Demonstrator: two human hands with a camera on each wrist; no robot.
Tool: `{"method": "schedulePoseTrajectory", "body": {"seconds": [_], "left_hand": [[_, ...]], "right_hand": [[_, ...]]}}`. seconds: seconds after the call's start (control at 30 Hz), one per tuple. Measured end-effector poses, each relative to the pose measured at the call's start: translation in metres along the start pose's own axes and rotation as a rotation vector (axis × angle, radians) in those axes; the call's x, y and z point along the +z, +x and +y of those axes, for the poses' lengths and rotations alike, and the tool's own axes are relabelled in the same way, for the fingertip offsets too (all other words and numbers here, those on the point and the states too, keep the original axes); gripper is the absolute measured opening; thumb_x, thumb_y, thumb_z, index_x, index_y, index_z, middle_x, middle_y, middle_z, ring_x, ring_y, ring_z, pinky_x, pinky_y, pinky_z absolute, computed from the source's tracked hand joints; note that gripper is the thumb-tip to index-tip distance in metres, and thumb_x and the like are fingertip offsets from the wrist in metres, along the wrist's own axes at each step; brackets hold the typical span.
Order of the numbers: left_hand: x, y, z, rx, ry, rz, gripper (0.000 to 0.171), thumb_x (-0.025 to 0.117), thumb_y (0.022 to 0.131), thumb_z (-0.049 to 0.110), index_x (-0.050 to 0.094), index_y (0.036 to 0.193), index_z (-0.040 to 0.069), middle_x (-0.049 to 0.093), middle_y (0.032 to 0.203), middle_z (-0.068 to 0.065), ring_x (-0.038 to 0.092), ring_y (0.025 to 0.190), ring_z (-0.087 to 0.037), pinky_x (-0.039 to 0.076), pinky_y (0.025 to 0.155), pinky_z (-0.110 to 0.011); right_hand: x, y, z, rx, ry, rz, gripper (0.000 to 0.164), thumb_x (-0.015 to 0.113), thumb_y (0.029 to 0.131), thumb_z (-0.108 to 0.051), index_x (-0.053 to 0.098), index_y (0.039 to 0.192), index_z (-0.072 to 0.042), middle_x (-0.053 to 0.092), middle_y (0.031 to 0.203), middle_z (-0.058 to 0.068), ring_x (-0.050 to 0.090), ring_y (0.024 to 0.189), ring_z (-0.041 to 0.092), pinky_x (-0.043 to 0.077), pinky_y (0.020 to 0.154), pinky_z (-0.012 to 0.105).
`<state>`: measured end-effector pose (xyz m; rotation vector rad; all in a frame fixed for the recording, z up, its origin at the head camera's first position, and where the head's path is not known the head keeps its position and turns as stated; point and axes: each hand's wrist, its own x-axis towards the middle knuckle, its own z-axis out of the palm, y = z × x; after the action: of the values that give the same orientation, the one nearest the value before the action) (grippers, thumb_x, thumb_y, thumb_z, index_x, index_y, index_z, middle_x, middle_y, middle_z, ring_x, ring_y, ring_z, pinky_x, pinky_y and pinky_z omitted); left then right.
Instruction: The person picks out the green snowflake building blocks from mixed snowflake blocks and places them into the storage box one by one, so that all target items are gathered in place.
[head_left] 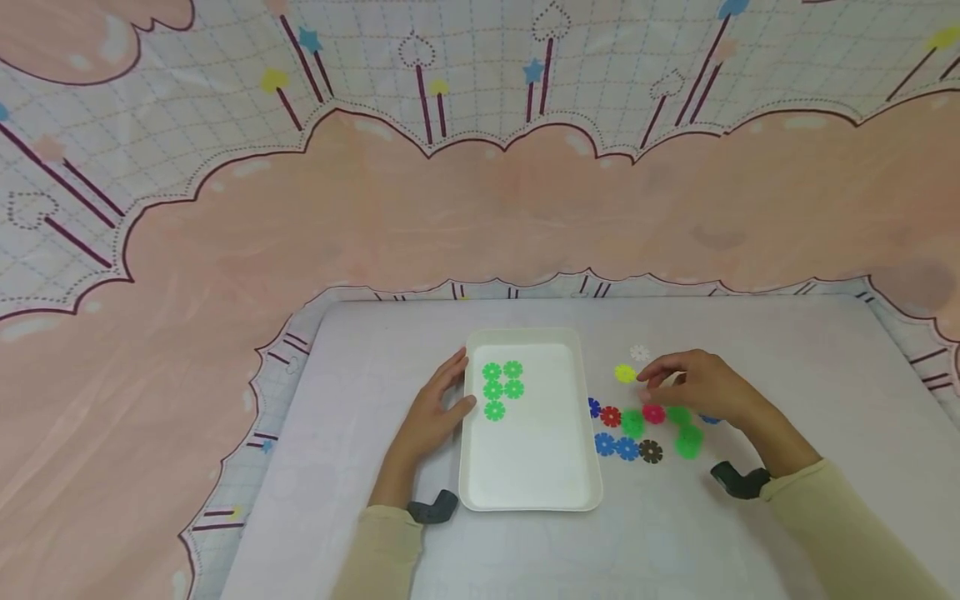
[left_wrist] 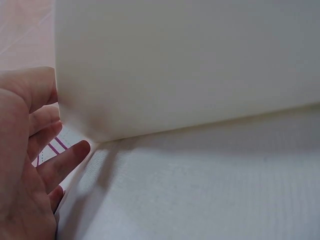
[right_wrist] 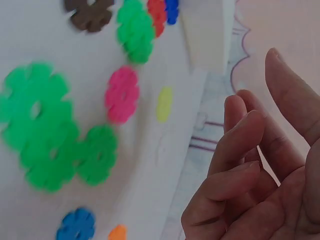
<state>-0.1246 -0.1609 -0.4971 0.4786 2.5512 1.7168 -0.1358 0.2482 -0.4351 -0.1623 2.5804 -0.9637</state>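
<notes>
A white rectangular tray [head_left: 540,467] lies on the table, with several green snowflake-shaped discs [head_left: 492,390] grouped at its upper left. Against its left side rests my left hand [head_left: 431,417], fingers extended along the edge and thumb at the rim; the left wrist view has the fingers [left_wrist: 65,165] beside a tray corner. My right hand [head_left: 697,383] hovers over loose discs right of the tray, holding nothing, its fingers [right_wrist: 240,135] loosely bent and apart from the thumb. Nearest its fingertips is a yellow disc [head_left: 625,373], with a pink disc [head_left: 654,414] below.
Right of the tray lie a red disc [head_left: 611,417], blue discs [head_left: 604,444], a brown disc [head_left: 651,452] and overlapping green discs [head_left: 688,442]. A white disc [head_left: 640,353] sits farther back. An orange piece [right_wrist: 118,232] shows in the right wrist view.
</notes>
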Motion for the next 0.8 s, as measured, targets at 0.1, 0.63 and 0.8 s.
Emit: {"method": "schedulePoseTrajectory", "body": {"seconds": [0.1,0.63,0.8], "left_hand": [[0.002,0.002,-0.012,-0.003,0.008,0.004,0.061,0.067,0.094,0.002,0.044,0.15,-0.005,0.035,0.165,-0.013,0.036,0.151,-0.036,0.02,0.126,-0.059],[0.0,0.005,-0.033,-0.021,0.03,-0.005,0.064,0.071,0.096,0.017,0.045,0.154,0.01,0.034,0.166,0.005,0.036,0.153,-0.024,0.022,0.127,-0.055],[0.0,0.005,-0.033,-0.028,0.035,-0.019,0.064,0.07,0.096,0.016,0.044,0.154,0.01,0.033,0.167,0.006,0.036,0.153,-0.024,0.021,0.127,-0.053]], "right_hand": [[-0.004,-0.004,0.014,0.007,-0.015,0.008,0.038,0.08,0.086,-0.034,0.075,0.118,-0.014,0.071,0.103,0.003,0.057,0.098,0.025,0.053,0.073,0.03],[-0.006,-0.014,0.063,0.014,-0.109,-0.02,0.047,0.084,0.081,-0.043,0.075,0.119,-0.017,0.071,0.125,0.011,0.06,0.097,0.025,0.049,0.077,0.033],[-0.002,-0.018,0.07,0.025,-0.086,-0.03,0.05,0.086,0.079,-0.038,0.073,0.122,-0.017,0.069,0.122,0.011,0.057,0.086,0.021,0.048,0.071,0.032]]}}
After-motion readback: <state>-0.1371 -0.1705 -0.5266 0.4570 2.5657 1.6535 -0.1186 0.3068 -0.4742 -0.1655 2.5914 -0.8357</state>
